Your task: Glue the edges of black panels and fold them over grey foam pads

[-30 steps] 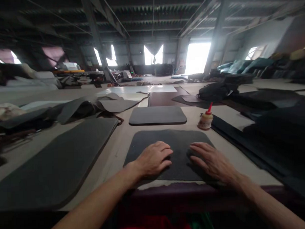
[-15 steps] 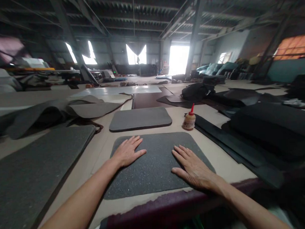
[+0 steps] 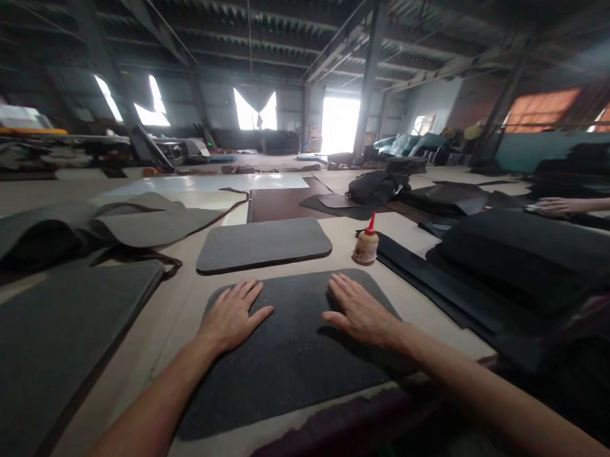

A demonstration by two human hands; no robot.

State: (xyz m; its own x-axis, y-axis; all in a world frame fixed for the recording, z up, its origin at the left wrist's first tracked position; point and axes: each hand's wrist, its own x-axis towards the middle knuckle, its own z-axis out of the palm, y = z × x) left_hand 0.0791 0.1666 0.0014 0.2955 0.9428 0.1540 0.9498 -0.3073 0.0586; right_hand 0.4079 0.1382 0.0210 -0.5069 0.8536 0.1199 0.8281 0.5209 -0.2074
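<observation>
In front of me a dark grey mat (image 3: 294, 362) with rounded far corners lies flat on the table. My left hand (image 3: 232, 314) rests on its far left part, palm down, fingers stretched out and thumb apart. Over the far right part is my right hand (image 3: 360, 310), fingers extended and thumb spread, with a shadow beneath; whether the whole palm touches I cannot tell. Just beyond is a short stack of grey rounded mats (image 3: 264, 243). To the right of that stack stands a glue bottle (image 3: 366, 246) with a red nozzle.
Dark folded sheets (image 3: 516, 261) are piled on the right. Another person's hand (image 3: 559, 205) reaches in at the far right. On the left lie a large dark mat (image 3: 69, 343) and curled grey sheets (image 3: 139, 221). A black bundle (image 3: 376, 188) sits farther back.
The view has turned slightly to the right. My right hand has shifted toward the mat's far edge. A co-worker's hand has come into view at the right.
</observation>
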